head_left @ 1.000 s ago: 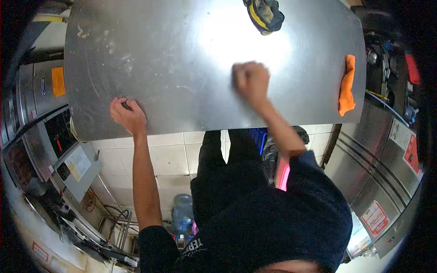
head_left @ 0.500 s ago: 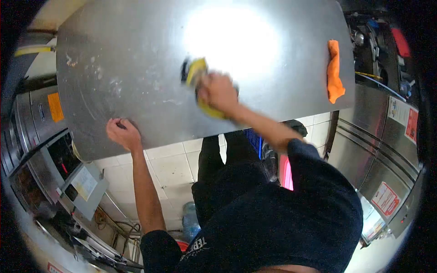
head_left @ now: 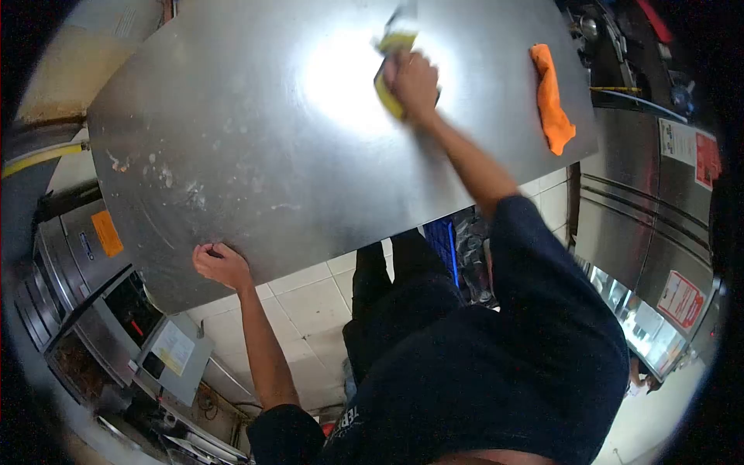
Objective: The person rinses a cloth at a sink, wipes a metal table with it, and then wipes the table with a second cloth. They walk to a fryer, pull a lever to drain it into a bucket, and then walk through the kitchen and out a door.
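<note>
My right hand [head_left: 415, 81] is wrapped around a yellow and black hand tool [head_left: 389, 94], held over the bright reflection toward the far side of the steel table [head_left: 325, 186]. The tool's far end is dark, narrow and smeared by motion. Close to the front left edge, my left hand [head_left: 222, 265] rests on the tabletop with its fingers curled in. A dark patch shows between its thumb and fingers; I cannot tell whether it is an object. Whitish smears and a few crumbs mark the steel on the left.
An orange cloth [head_left: 550, 101] lies bunched on the table's right side. Steel refrigerator doors [head_left: 620, 167] stand to the right, kitchen equipment [head_left: 167, 349] to the left. Below the front edge are a blue crate [head_left: 442, 252] and white floor tiles [head_left: 310, 302].
My right hand and the tool have moved away from me and to the right. The view has shifted; my left hand stays near the front left edge.
</note>
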`<action>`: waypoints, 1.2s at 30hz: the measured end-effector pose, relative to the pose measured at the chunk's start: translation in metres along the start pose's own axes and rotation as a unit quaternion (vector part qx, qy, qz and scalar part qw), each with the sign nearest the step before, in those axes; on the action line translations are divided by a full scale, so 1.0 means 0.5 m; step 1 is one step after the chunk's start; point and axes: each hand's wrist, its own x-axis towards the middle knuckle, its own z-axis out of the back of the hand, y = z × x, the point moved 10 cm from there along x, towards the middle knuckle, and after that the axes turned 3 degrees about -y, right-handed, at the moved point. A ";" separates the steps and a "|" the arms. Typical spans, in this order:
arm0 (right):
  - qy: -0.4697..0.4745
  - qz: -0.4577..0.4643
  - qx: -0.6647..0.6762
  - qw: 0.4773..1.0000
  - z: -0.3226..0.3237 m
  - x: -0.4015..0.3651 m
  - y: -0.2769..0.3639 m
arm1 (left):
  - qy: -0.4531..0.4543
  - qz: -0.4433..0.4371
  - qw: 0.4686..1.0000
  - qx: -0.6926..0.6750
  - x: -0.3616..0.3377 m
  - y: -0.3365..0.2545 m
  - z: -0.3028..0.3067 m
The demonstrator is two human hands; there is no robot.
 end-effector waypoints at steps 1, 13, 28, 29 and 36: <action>0.096 -0.006 -0.020 0.995 0.002 -0.094 0.045 | -0.001 -0.006 1.000 0.003 -0.001 -0.003 0.002; -0.186 -0.108 -0.103 0.971 0.092 0.099 -0.351 | 0.038 0.060 0.997 0.012 -0.007 0.014 -0.008; 0.214 0.285 0.362 0.861 -0.023 -0.288 0.555 | 0.042 0.057 0.997 0.023 -0.013 0.017 -0.011; 0.173 0.354 0.348 0.851 0.024 -0.313 0.566 | 0.047 0.082 0.995 0.010 -0.010 0.022 -0.013; 0.011 0.250 0.253 0.935 -0.152 0.178 0.529 | 0.049 0.058 0.997 0.025 -0.001 0.010 -0.008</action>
